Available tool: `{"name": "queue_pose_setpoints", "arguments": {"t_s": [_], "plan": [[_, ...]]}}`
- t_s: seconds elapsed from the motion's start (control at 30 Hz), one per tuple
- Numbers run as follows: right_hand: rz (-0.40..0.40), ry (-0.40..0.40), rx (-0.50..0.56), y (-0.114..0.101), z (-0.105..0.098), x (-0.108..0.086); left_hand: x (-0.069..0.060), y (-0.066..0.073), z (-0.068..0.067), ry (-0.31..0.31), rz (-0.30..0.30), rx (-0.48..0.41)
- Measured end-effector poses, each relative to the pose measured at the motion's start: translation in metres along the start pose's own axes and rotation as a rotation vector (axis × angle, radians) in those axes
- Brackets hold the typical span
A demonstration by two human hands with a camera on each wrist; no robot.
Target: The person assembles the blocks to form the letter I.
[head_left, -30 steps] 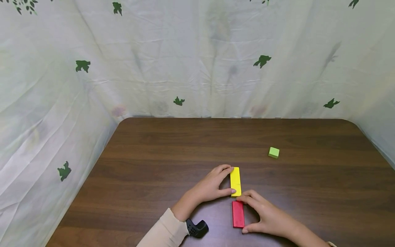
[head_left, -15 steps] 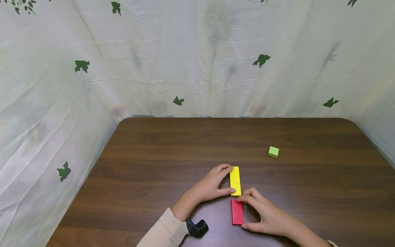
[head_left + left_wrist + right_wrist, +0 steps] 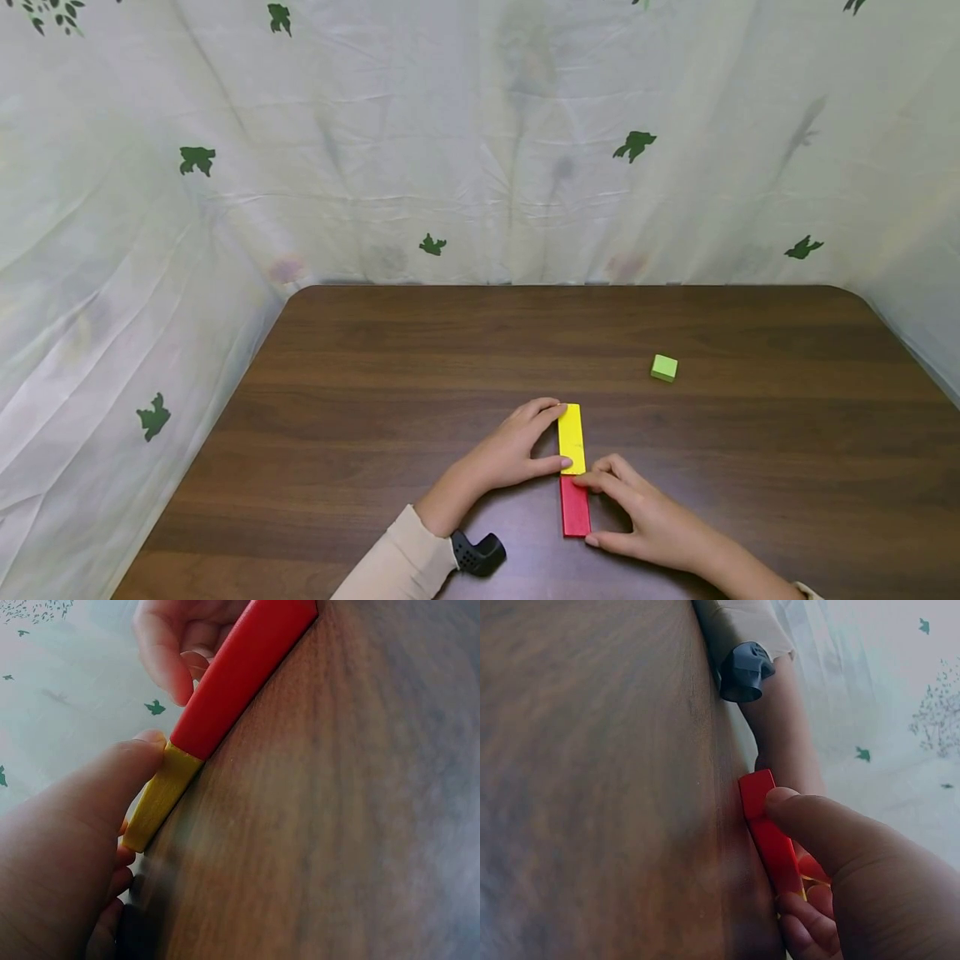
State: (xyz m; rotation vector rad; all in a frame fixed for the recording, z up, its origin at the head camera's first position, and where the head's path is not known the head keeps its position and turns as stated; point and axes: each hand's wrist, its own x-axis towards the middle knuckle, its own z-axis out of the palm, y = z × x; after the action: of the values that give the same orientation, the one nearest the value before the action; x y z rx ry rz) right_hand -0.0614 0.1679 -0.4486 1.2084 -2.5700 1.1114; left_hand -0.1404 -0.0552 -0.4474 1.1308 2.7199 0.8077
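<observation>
A yellow rectangular block [image 3: 572, 435] and a red rectangular block [image 3: 574, 510] lie flat on the table, end to end, the yellow one farther away. Their facing ends touch in the head view. My left hand [image 3: 510, 450] holds the yellow block from the left, thumb by its near end and fingers at its far end. From the right, my right hand [image 3: 651, 517] holds the red block [image 3: 774, 844] lengthwise, its thumb on the near end and fingers by the joint. In the left wrist view, the yellow block [image 3: 166, 796] meets the red block [image 3: 238, 679] in one line.
A small light green block [image 3: 664, 367] sits farther back and to the right on the brown wooden table [image 3: 360, 358]. Behind the table hangs a pale curtain [image 3: 465, 150] with dark green leaf shapes. A black wrist device [image 3: 480, 556] is at the left sleeve.
My right hand has slid the red block away from me until its far end meets the yellow block, closing the gap. The left hand and yellow block have stayed in place.
</observation>
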Motion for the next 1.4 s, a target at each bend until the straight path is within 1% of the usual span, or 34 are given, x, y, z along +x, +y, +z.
{"name": "queue_pose_setpoints", "arguments": {"t_s": [0.2, 0.3, 0.5, 1.17, 1.4], "plan": [[-0.055, 0.031, -0.007, 0.0015, 0.0016, 0.0002, -0.0001, -0.0001, 0.0003, 0.005, 0.003, 0.001], [-0.064, 0.043, -0.014, 0.0023, 0.0021, -0.0003, 0.0000, -0.0004, 0.0005, 0.008, 0.008, 0.002], [-0.055, 0.039, -0.030, 0.0024, 0.0016, -0.0008, 0.0002, -0.0015, 0.0014, 0.009, 0.011, 0.003], [-0.074, 0.059, -0.053, 0.0006, 0.0011, 0.0002, 0.0009, -0.0003, 0.0000, 0.019, 0.017, -0.013], [-0.065, 0.050, -0.060, 0.0007, 0.0005, -0.0005, 0.0007, -0.0004, 0.0001, 0.017, 0.016, -0.015]]}}
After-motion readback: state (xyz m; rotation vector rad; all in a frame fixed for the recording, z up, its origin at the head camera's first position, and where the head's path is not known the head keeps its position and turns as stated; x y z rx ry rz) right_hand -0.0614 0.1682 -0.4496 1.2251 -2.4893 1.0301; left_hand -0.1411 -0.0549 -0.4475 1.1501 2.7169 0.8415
